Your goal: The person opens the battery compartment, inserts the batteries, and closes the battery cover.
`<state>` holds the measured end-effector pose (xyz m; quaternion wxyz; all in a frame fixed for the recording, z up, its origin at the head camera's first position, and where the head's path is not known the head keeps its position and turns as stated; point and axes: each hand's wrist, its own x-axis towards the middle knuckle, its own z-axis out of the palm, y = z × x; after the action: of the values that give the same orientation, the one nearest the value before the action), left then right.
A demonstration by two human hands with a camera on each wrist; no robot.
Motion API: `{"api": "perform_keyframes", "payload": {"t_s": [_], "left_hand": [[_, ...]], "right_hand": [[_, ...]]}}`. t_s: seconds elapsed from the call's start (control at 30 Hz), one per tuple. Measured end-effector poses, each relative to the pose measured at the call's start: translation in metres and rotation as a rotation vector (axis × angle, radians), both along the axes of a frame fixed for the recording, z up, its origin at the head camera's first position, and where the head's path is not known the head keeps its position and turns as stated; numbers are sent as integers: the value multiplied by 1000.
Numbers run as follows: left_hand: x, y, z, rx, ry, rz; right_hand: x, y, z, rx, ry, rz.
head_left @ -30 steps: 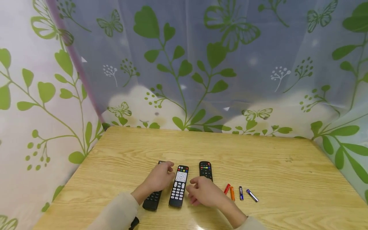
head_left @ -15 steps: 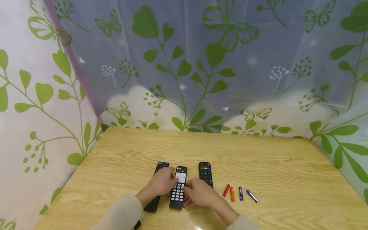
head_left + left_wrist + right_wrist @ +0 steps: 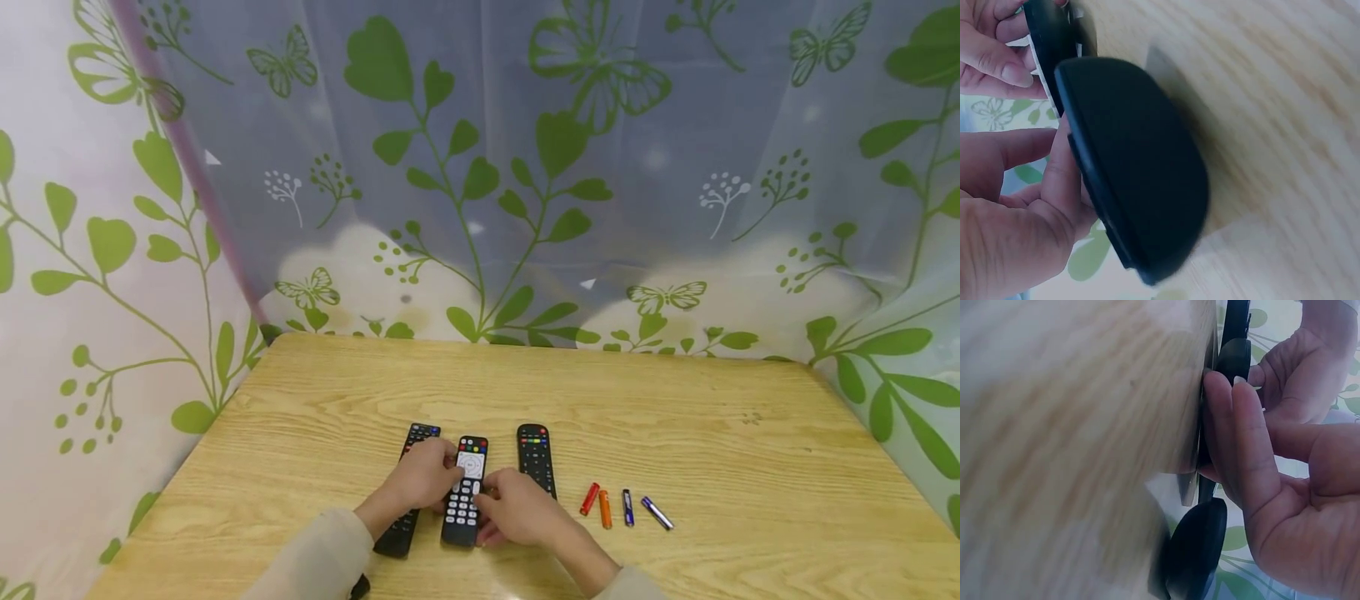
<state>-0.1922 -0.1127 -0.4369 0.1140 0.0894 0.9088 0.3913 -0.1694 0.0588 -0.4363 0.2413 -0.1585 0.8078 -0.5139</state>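
In the head view, a black remote control with white buttons lies between my two hands. My left hand grips its left edge, the thumb near the round pad. From the other side my right hand holds the right edge, thumb by the number buttons and the other fingers low along the side. The left wrist view has that remote's dark side at the top, the right hand's fingers beyond it. Partly under my left hand lies a second, longer black remote control. A third black remote is partly hidden behind my right hand.
To the right lie a red battery, an orange battery and two blue-and-silver batteries. A dark object shows by the left sleeve. Patterned cloth hangs behind the wooden table.
Both hands have moved in from either side and taken hold of the white-buttoned remote, the left moving right and the right moving left. Over the last half second they have barely shifted.
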Motion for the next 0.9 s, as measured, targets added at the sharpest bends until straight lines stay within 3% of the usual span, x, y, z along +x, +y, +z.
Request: {"api": "perform_keyframes", "payload": {"t_s": [0.27,0.4,0.63,0.9], "left_hand": [[-1,0,-1,29,72,47],[-2,-3,10,83,108,73],[-4,-3,35,234,72,135],[-1,-1,40,329,75,161]], "right_hand": [[5,1,0,-20,64,-38],[4,3,6,-120,68,-66],[1,6,18,-287,24,-105],[3,7,21,-311,43,-130]]}}
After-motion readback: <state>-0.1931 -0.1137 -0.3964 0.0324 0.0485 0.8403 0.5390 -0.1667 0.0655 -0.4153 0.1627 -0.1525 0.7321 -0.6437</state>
